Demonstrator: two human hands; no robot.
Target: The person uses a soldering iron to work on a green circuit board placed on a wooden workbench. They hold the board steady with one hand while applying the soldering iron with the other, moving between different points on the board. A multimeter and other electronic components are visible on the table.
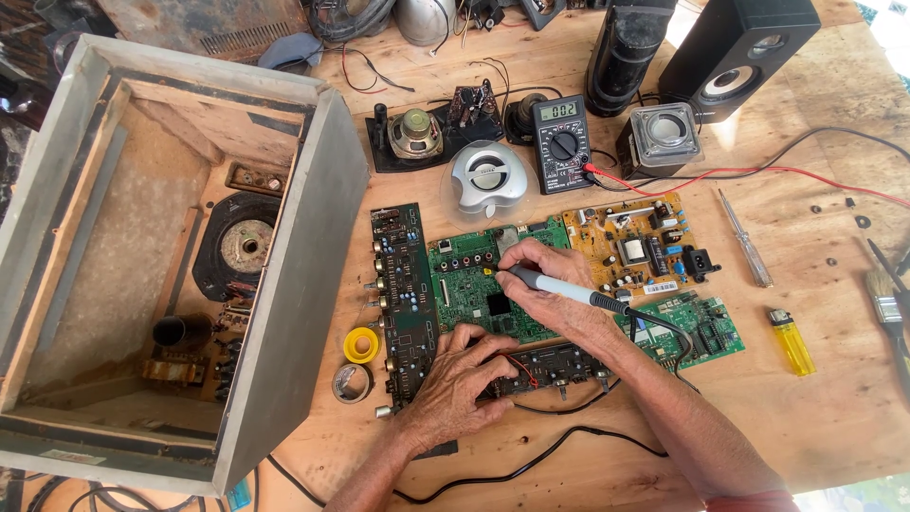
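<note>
Left hand (462,374) spread flat, fingers splayed, pressing down on dark control board (555,365); grips nothing. Right hand (550,284) closed round soldering iron (569,290), pen-style, tip down over green circuit board (479,284) near table centre.

Left to right around them:
- Open wooden speaker cabinet (171,256) on its side at far left, driver and transformer visible inside.
- Yellow tape roll (361,345) and grey tape roll (352,383) just beside cabinet wall.
- Long dark board with knobs (405,284), touching green board's left edge.
- Behind: bare speaker driver (415,134), white domed speaker (487,178), multimeter (562,144) (red lead trails off right across table).
- Orange power board (633,245) and small green board (697,327) right of right hand; iron's black cable crosses small green board.
- Clear cube speaker (664,136), black cylinder speaker (627,52), black box speaker (739,52) at back right.
- Screwdriver (745,249), yellow lighter (791,341), paintbrush (887,308) at far right, well apart from hands.

Counts: 5 boards, 2 tape rolls, 4 cased speakers on table, 1 multimeter, 1 lighter.

Right forearm hides part of dark control board and small green board.
</note>
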